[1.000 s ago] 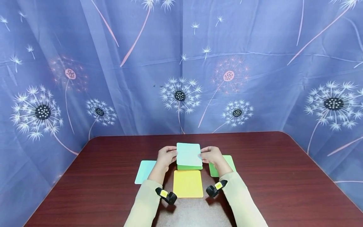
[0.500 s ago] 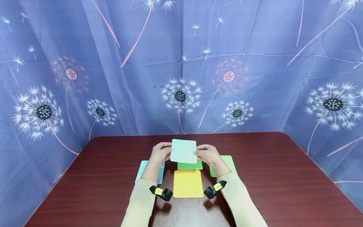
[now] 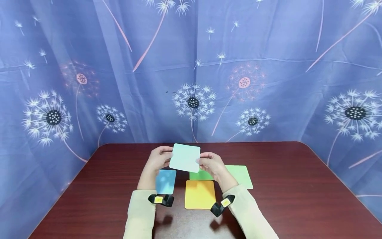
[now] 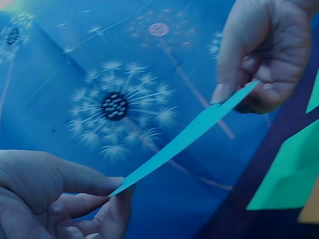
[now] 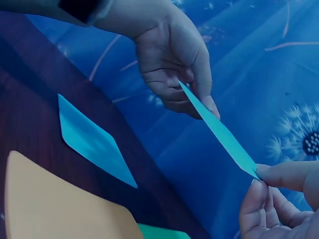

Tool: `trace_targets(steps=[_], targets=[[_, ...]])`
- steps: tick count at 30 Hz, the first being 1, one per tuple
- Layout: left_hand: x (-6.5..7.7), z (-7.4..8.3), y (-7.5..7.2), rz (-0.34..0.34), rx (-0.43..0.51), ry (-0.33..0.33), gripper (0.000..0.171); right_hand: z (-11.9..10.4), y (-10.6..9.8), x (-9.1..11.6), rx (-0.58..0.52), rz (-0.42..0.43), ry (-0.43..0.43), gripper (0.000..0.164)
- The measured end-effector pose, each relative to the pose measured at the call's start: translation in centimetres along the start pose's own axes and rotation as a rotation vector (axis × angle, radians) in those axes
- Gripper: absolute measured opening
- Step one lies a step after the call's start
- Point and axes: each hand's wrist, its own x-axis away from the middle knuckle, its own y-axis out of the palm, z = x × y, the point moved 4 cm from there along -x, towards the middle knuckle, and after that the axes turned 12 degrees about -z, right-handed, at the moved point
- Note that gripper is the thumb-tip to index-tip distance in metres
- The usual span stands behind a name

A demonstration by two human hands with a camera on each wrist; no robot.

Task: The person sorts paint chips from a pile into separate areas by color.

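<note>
Between my two hands a pale mint square card (image 3: 185, 158) is held up above the table, tilted in the head view. My left hand (image 3: 156, 160) pinches its left edge between thumb and fingers. At the opposite edge, the thumb and fingers of my right hand (image 3: 210, 164) pinch it too. Both wrist views show the mint card (image 4: 184, 139) nearly edge-on, gripped at each end. Below lie a blue card (image 3: 165, 182) at left, a yellow card (image 3: 200, 196) in front, a green card (image 3: 203, 175) partly hidden behind the held one, and another green card (image 3: 241, 176) at right.
A dark red wooden table (image 3: 286, 186) carries the cards. Behind and around it hangs a blue curtain (image 3: 149, 116) with dandelion prints. Each wrist wears a small black strapped camera, the left camera (image 3: 168, 200) near the blue card and the right camera (image 3: 217, 209) near the yellow one.
Both hands have lifted the mint card off the green card in the middle and carried it up and left, tilting it slightly. The blue card and middle green card show differently as a result.
</note>
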Motion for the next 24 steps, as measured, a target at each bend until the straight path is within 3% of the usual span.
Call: trace_targets(steps=[16,24], targets=[[2.3,0.6,-4.2,-0.092,-0.190,-0.080,0.034,0.9,4.1,-0.2,0.140,-0.050,-0.029,0.025],[2.9,-0.5,-5.3,-0.126,-0.300,-0.137,0.032,1.7,5.8,-0.3,0.161,-0.100,-0.034,0.022]])
